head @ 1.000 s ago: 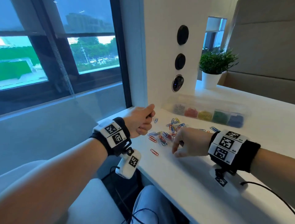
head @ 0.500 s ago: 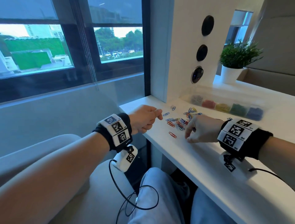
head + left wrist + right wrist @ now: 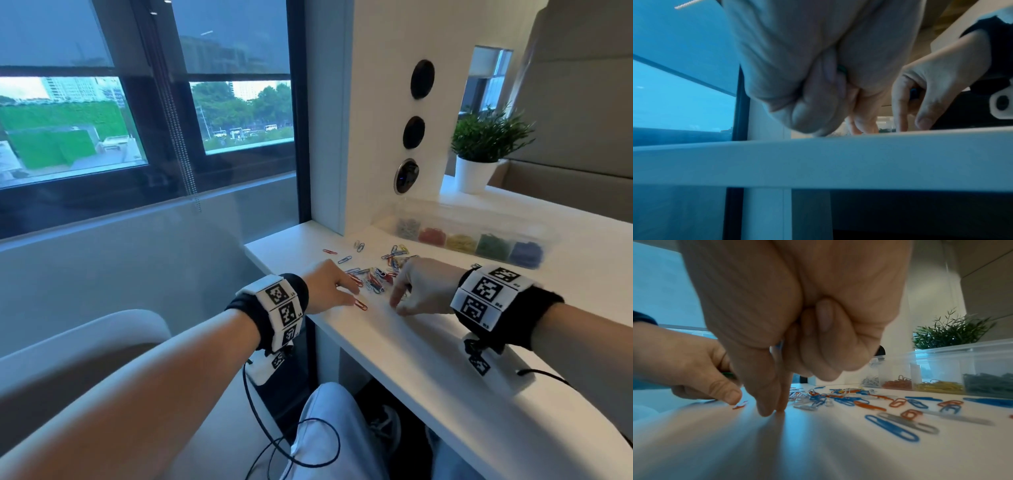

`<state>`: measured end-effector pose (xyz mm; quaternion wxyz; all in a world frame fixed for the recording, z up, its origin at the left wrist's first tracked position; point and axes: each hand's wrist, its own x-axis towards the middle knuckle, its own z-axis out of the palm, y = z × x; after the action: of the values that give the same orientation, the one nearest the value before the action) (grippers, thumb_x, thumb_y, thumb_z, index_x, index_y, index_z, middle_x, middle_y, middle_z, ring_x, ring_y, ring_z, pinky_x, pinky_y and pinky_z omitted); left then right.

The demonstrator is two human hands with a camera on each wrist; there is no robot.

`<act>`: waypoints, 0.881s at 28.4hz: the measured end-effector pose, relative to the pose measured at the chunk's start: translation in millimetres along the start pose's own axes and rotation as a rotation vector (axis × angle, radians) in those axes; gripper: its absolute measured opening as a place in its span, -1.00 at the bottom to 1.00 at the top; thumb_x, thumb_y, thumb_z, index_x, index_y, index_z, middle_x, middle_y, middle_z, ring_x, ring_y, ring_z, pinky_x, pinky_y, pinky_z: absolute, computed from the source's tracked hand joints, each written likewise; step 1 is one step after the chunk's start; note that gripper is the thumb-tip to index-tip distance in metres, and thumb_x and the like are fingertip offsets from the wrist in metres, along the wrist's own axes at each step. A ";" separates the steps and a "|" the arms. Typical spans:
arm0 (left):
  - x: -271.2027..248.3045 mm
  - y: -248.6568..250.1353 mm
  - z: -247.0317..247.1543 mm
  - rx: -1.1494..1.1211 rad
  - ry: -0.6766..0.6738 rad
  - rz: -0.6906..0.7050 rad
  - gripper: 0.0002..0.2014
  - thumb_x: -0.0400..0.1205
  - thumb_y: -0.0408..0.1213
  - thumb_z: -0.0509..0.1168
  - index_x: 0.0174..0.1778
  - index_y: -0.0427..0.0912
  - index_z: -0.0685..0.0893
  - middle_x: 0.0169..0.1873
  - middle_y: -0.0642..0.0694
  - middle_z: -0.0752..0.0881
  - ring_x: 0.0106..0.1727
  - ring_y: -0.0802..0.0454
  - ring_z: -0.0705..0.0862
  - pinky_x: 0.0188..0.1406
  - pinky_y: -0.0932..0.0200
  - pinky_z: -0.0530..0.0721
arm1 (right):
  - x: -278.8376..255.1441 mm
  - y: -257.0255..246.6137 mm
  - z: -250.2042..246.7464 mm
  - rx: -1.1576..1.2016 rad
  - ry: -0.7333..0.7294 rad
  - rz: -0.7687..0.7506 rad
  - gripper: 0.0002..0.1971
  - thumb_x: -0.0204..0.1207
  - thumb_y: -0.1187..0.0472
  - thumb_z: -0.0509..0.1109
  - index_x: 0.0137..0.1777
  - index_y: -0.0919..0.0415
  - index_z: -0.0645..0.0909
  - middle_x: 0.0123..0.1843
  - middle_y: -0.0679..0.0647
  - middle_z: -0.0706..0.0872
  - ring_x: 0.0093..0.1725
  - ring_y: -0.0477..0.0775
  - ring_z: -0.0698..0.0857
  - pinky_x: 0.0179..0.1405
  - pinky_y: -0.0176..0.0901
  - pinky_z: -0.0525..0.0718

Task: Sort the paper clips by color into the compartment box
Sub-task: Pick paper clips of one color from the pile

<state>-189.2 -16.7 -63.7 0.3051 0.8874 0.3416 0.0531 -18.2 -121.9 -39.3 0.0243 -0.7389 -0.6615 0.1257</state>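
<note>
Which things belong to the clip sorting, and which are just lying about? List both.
Job: loose clips; box; left hand, holding a green clip; right hand, holding a blue clip.
Lying about: plant; wall sockets.

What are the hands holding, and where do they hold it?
The left hand holds a green clip, it seems, tucked under curled fingers. The right hand hides a blue clip the same way. Which part is gripped cannot be told.
</note>
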 end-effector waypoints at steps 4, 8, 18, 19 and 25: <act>9.0 -0.7 2.1 0.029 -0.017 0.036 -0.79 0.59 -0.21 0.45 0.13 -0.08 0.82 0.33 -0.01 0.69 0.10 0.12 0.67 0.18 0.24 0.60 | 1.9 2.2 -1.8 0.011 -0.006 -0.014 -0.83 0.46 0.16 0.54 0.04 0.00 0.83 -0.09 -0.26 0.70 -0.20 -0.30 0.57 -0.12 -0.37 0.50; 18.2 0.9 -0.9 0.043 0.015 0.059 -0.77 0.63 -0.23 0.40 0.19 -0.08 0.79 0.25 -0.03 0.73 -0.10 0.21 0.62 0.01 0.35 0.54 | 7.4 8.2 -7.0 -0.011 0.012 -0.044 -0.80 0.50 0.16 0.51 0.11 0.02 0.82 -0.18 -0.33 0.72 -0.33 -0.40 0.58 -0.34 -0.60 0.43; 49.6 7.8 -12.2 0.090 -0.033 0.105 -0.79 0.60 -0.25 0.44 0.14 -0.09 0.82 0.10 -0.04 0.78 0.00 0.11 0.64 0.19 0.19 0.60 | 26.5 22.2 -12.9 0.047 -0.071 -0.115 -0.88 0.41 0.06 0.58 -0.09 0.03 0.84 -0.39 -0.27 0.64 -0.41 -0.27 0.54 -0.44 -0.53 0.40; 51.7 10.0 -11.1 0.130 -0.055 0.113 -0.78 0.60 -0.23 0.44 0.16 -0.06 0.81 0.11 -0.03 0.78 0.00 0.11 0.63 0.19 0.21 0.59 | 27.0 25.3 -12.9 0.054 -0.061 -0.104 -0.86 0.40 0.03 0.59 -0.09 0.02 0.85 -0.41 -0.26 0.62 -0.41 -0.26 0.53 -0.45 -0.52 0.39; 56.8 21.2 -9.5 0.223 -0.089 0.151 -0.89 0.60 -0.26 0.43 -0.05 -0.19 0.83 -0.31 0.11 0.68 -0.31 0.18 0.59 -0.21 0.39 0.54 | 23.6 40.1 -19.4 0.043 -0.040 -0.059 -0.84 0.38 -0.02 0.61 -0.12 0.01 0.85 -0.46 -0.30 0.60 -0.41 -0.28 0.55 -0.45 -0.49 0.38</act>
<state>-136.6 12.1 -50.2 0.2146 0.9405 0.2636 -0.0020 27.2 -101.1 -32.4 0.0308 -0.7156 -0.6807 0.1536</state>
